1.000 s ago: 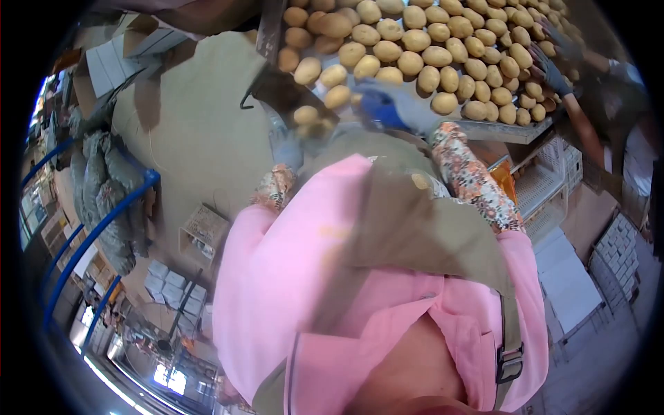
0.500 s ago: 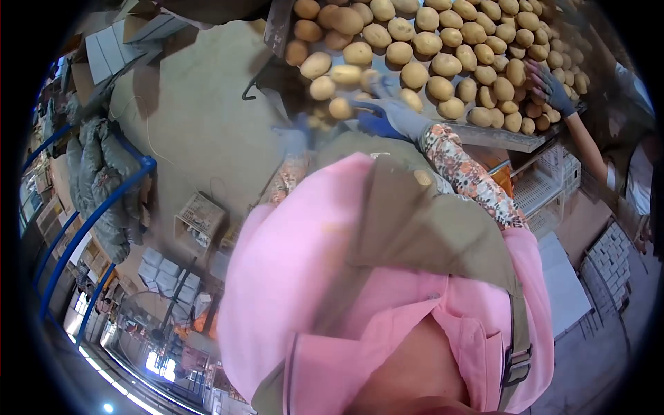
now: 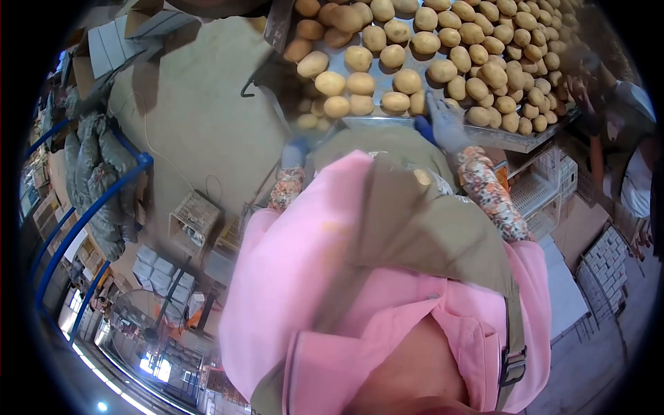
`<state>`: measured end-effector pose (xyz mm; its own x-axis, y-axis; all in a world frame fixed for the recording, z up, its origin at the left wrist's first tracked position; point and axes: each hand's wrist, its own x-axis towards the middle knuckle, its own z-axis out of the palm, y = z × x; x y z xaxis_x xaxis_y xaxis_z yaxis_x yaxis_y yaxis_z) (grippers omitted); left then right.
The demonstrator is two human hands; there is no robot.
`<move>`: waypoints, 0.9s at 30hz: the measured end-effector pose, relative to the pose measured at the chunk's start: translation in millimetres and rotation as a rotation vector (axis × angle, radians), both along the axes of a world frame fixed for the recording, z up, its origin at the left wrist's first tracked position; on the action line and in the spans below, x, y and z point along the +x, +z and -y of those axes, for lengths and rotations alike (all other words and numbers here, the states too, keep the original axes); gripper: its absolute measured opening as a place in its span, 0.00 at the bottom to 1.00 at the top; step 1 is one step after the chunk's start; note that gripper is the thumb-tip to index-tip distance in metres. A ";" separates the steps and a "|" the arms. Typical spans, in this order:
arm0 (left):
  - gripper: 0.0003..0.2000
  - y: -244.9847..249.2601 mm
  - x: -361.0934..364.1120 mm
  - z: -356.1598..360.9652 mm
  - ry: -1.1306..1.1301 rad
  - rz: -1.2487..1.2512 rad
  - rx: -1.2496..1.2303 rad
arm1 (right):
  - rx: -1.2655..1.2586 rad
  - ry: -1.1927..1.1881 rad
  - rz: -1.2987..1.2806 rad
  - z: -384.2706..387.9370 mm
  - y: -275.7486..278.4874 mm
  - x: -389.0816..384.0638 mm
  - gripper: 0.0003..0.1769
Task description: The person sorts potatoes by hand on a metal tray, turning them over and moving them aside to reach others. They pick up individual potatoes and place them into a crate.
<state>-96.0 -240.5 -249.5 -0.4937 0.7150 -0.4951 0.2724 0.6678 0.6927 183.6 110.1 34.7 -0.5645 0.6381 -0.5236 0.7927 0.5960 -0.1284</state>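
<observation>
Right hand (image 3: pixel 446 126), in a grey-blue glove, lies at the near edge of the sorting table (image 3: pixel 515 140) in the upper centre of the frame. Its fingers (image 3: pixel 436 105) are spread and extended, gripping nothing, with the tips just beside one potato (image 3: pixel 418 102) in the front row. Left hand (image 3: pixel 294 151), in a blue glove, sits lower and further left, below the table's corner; it is blurred, so whether it is spread or closed cannot be told.

Potatoes (image 3: pixel 443 41) cover the table surface across the top of the frame. A co-worker's gloved hand (image 3: pixel 577 79) reaches among them at upper right.

Floral sleeves (image 3: pixel 487 194), a pink garment (image 3: pixel 297 277) and an olive apron (image 3: pixel 422 228) fill the centre. White slatted crates (image 3: pixel 546 183) stand under the table at right. Grey sacks (image 3: pixel 104 173) hang on a blue rail (image 3: pixel 97 204) at left. Printing on the stacked cartons (image 3: pixel 609 266) at lower right is too small to read.
</observation>
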 end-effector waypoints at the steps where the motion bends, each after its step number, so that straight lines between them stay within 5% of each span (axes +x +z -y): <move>1: 0.18 26.1 4.4 -14.9 0.036 -0.012 0.013 | 0.004 -0.004 -0.002 5.1 -0.1 -11.4 0.35; 4: 0.18 89.0 9.2 -52.6 -0.198 -0.258 -0.138 | -0.253 0.007 -0.262 16.6 14.0 -57.4 0.35; 5: 0.18 76.9 7.9 -52.0 -0.208 -0.260 -0.135 | -0.324 0.058 -0.268 18.9 25.8 -75.8 0.35; 7: 0.17 21.1 1.1 -33.7 -0.136 -0.076 0.000 | -0.944 -0.211 -0.559 31.8 20.3 -101.7 0.32; 10: 0.15 -38.6 -5.4 0.2 0.021 0.073 0.210 | -1.119 -0.121 -0.652 33.2 33.9 -127.2 0.28; 11: 0.15 -4.9 -4.2 -3.9 0.028 0.065 0.200 | -1.132 -0.113 -0.654 28.4 36.9 -123.8 0.28; 13: 0.12 55.1 -3.3 -12.0 -0.502 -0.452 -0.225 | -0.566 -0.011 -0.708 6.0 36.8 -94.3 0.25; 15: 0.10 -26.4 -8.4 23.3 -0.423 -0.378 -0.152 | -0.708 -0.437 -0.698 -12.5 26.9 -51.5 0.25; 17: 0.09 -70.5 -5.5 32.6 0.293 0.226 0.049 | -0.108 -0.159 -0.568 -32.7 -5.6 4.8 0.26; 20: 0.08 -70.9 1.2 23.8 0.386 0.297 0.150 | -0.029 -0.091 -0.237 -35.5 -17.4 39.8 0.29; 23: 0.08 -19.8 4.5 1.6 0.368 0.339 0.106 | -0.222 -0.202 -0.240 -25.9 -0.6 0.7 0.34; 25: 0.08 -5.9 4.5 0.3 0.288 0.304 0.117 | -0.937 -0.550 -0.688 2.4 -61.5 -22.8 0.37; 27: 0.08 -1.7 2.7 2.3 0.204 0.265 0.129 | -0.202 -0.187 -0.167 28.6 -16.3 -78.4 0.38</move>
